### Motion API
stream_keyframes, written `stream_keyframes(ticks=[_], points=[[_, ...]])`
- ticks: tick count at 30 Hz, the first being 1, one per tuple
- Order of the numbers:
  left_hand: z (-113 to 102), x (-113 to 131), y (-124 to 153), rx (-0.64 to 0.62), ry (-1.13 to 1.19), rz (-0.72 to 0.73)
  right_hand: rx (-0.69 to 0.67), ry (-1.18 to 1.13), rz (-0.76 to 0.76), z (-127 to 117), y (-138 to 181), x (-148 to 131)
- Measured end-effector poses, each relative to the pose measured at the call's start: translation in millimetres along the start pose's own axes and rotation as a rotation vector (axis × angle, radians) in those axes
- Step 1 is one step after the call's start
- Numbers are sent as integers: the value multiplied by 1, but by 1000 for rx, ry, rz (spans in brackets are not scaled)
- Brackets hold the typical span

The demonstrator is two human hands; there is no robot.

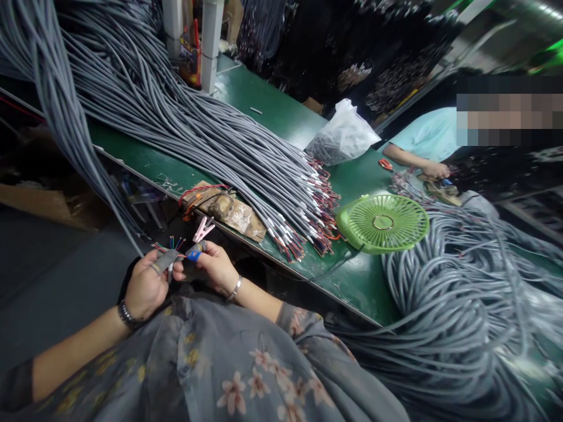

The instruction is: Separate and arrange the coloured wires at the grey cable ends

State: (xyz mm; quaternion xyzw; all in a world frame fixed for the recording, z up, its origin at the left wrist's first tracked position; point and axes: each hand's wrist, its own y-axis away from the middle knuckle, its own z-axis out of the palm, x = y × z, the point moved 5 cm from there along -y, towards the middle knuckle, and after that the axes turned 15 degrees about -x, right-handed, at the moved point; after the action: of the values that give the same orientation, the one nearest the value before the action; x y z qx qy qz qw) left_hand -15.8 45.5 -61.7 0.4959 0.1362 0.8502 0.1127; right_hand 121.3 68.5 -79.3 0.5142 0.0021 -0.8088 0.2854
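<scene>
My left hand (147, 282) is closed around the end of a grey cable (132, 241). Thin coloured wires (175, 241) fan out above its fingers, and grey wrapping covers one of them. Close beside it, my right hand (219, 268) pinches at the wires, with grey wrapping on a fingertip and a small blue piece (193, 255) at the tip. What exactly lies in that pinch is too small to tell. A pink clip (203, 228) stands at the bench edge just above my right hand.
Grey cables (197, 129) with stripped ends cover the green bench (272, 94). Near the edge lies a taped board (237, 214). A green fan (382, 223), a plastic bag (345, 135) and coiled cables (440, 293) are to the right. Another person's hand (435, 170) works across the bench.
</scene>
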Motion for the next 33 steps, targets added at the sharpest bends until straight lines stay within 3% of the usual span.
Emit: stream_keyframes(ticks=[9, 22, 29, 33], points=[[1, -5, 1, -92, -55, 14, 12, 45, 9, 7, -5, -12], [2, 0, -3, 16, -53, 40, 70, 11, -50, 0, 2, -2], [5, 5, 3, -80, -94, 33, -69, -92, 9, -5, 4, 0], [8, 4, 5, -131, -149, -11, -80, -130, 14, -6, 3, -6]])
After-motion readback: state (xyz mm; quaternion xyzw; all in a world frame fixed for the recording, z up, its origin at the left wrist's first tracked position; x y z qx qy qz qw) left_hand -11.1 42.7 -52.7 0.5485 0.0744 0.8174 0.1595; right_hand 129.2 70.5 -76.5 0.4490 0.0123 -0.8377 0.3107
